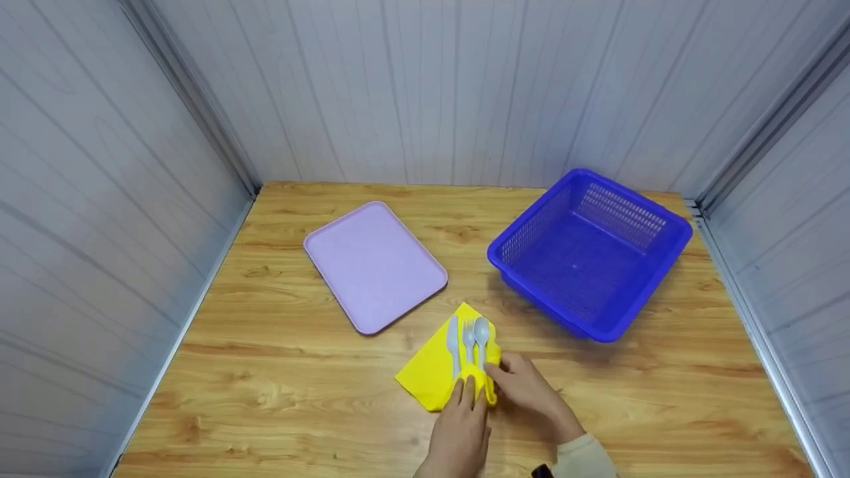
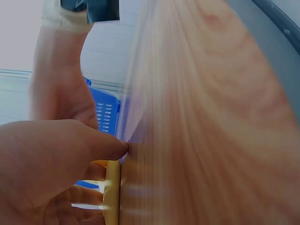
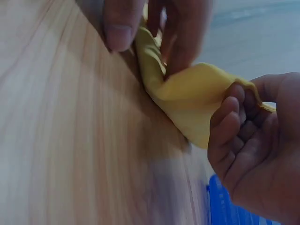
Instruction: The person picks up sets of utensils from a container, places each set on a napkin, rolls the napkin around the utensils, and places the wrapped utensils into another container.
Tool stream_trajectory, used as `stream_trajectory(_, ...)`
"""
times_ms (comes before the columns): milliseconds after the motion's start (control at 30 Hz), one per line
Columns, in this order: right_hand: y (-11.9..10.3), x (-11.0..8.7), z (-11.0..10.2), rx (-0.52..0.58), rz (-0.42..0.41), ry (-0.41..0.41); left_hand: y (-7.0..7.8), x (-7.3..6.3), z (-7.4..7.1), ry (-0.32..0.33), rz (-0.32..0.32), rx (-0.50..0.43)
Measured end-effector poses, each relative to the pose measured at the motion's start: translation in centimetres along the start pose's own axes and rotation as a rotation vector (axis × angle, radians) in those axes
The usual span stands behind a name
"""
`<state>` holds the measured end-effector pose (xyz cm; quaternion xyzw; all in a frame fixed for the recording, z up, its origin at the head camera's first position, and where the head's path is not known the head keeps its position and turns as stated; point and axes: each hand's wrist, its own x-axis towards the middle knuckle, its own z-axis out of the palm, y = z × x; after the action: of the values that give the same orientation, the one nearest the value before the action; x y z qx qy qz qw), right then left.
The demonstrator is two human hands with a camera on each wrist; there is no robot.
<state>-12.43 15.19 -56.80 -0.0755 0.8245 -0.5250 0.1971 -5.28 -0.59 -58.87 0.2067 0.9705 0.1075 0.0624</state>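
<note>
A yellow napkin (image 1: 435,365) lies on the table with a plastic knife (image 1: 453,340), fork (image 1: 469,338) and spoon (image 1: 481,332) side by side on it. Its lower corner is folded up over their handles, which are hidden. My left hand (image 1: 458,428) rests its outstretched fingers on this fold. On the napkin's right side, my right hand (image 1: 530,390) pinches the edge between thumb and fingers. The right wrist view shows that edge of the napkin (image 3: 192,91) lifted off the table in the right hand (image 3: 258,150).
Behind the napkin to the left lies a light purple tray (image 1: 375,265). A blue basket (image 1: 578,265) with perforated walls stands to the right. Pale panels (image 1: 425,93) enclose the wooden table (image 1: 279,385) at the back and both sides.
</note>
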Motion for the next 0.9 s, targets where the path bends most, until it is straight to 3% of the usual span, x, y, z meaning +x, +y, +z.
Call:
stream_trajectory(167,-0.4,1.9,1.9,-0.076,-0.099,-0.059,-0.2,0.1,-0.1,0.042,0.019,-0.014)
stream_trajectory(300,-0.6,2.6,2.9,-0.206,-0.169,-0.062,-0.5,0.0,-0.2,0.026,0.049,-0.016)
stream_trajectory(433,-0.8,3.0,3.3,-0.320,-0.181,-0.045,-1.2,-0.2,-0.2,0.012,0.082,-0.076)
stream_trajectory(600,-1.3,3.2,3.7,-0.396,-0.185,-0.037,-2.5,-0.8,-0.1,0.022,0.070,-0.349)
stream_trajectory(767,-1.4,3.3,4.2,-0.508,-0.191,-0.022,-3.9,-1.2,0.6,0.110,0.071,-0.661)
stream_trajectory(900,-1.6,3.3,4.7,-0.560,-0.194,-0.009,-4.7,-1.4,0.8,0.160,0.050,-0.762)
